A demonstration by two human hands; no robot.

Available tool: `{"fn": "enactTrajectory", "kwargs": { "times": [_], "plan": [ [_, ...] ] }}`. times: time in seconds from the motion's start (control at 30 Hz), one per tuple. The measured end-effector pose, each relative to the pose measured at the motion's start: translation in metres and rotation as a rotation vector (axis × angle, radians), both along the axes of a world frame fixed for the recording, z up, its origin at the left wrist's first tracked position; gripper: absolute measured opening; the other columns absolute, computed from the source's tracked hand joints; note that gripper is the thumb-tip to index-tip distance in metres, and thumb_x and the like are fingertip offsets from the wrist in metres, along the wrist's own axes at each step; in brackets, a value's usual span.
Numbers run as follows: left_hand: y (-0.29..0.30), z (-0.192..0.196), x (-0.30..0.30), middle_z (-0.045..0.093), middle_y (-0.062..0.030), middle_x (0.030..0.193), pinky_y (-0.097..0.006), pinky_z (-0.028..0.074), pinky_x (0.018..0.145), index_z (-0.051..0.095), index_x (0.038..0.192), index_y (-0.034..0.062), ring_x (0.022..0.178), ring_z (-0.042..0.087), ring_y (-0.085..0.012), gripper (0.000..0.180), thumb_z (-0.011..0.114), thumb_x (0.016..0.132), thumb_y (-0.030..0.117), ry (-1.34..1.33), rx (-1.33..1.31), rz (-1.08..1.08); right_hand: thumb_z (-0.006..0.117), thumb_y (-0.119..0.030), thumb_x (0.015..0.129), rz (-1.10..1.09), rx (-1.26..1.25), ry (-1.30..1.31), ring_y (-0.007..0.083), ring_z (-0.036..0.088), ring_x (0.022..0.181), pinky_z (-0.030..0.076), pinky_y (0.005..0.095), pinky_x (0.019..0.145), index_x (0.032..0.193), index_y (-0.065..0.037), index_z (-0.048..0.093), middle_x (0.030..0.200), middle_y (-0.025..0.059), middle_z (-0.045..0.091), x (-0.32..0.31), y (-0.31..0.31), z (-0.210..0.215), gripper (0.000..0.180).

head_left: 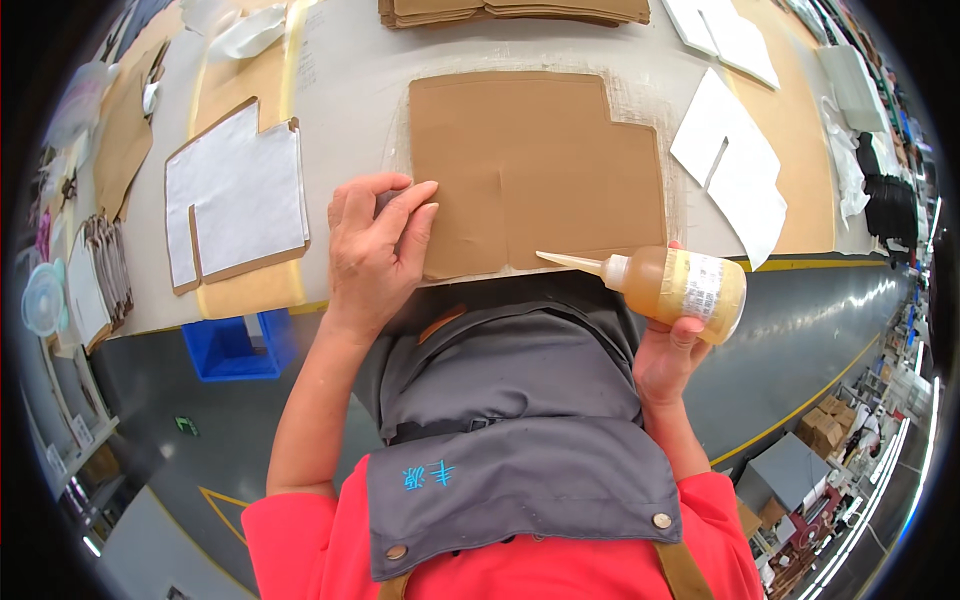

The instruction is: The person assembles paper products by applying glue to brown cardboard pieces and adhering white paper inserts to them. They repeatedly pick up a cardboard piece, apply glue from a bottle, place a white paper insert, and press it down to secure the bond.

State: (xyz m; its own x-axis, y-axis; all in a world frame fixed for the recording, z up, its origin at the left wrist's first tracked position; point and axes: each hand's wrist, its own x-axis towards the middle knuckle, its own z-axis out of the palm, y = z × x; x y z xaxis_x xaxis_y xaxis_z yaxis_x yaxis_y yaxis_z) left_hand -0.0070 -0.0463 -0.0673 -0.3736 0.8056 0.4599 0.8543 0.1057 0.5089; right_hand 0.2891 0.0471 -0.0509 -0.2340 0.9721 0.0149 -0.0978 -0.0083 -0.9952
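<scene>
My right hand [670,362] is wrapped round a squeeze bottle [690,292] with a long pointed nozzle and amber-coloured contents. The bottle lies nearly level, its tip pointing left over the near edge of a brown sheet panel [540,170]. That panel lies flat on the table, with a step cut out of its far right corner. At the panel's left edge is my left hand [375,235], fingers bent and drawn together. A small dark piece shows between those fingers, mostly hidden, and its kind is unclear.
On the table [350,110], a white-faced panel with brown edges [240,185] lies left. White slotted pieces [735,165] lie right. A stack of brown sheets [515,10] sits at the far side. Below the near edge stands a blue bin [238,348].
</scene>
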Motion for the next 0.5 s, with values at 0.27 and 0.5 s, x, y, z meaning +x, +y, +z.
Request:
{"fn": "enactTrajectory", "kwargs": {
  "times": [0.27, 0.5],
  "plan": [
    [-0.003, 0.001, -0.002, 0.063, -0.0091, 0.108, -0.037, 0.050, 0.084, 0.075, 0.111, 0.0075, 0.097, 0.059, -0.0271, 0.023, 0.068, 0.090, 0.001, -0.036, 0.033, 0.007, 0.065, -0.058, 0.091, 0.047, -0.514, 0.494, 0.0281, 0.052, 0.136, 0.056, 0.0417, 0.103, 0.153, -0.011, 0.038, 0.154, 0.0131, 0.046, -0.006, 0.027, 0.033, 0.082],
    [-0.003, 0.002, -0.003, 0.062, -0.0100, 0.108, -0.037, 0.050, 0.083, 0.074, 0.109, 0.0072, 0.100, 0.058, -0.0279, 0.033, 0.062, 0.082, -0.009, -0.073, 0.045, 0.043, 0.070, -0.074, 0.077, 0.037, 0.148, -0.047, 0.0285, 0.055, 0.132, 0.053, 0.0440, 0.104, 0.151, -0.005, 0.036, 0.150, 0.0164, 0.049, -0.060, 0.061, 0.046, 0.107]
  ]
}}
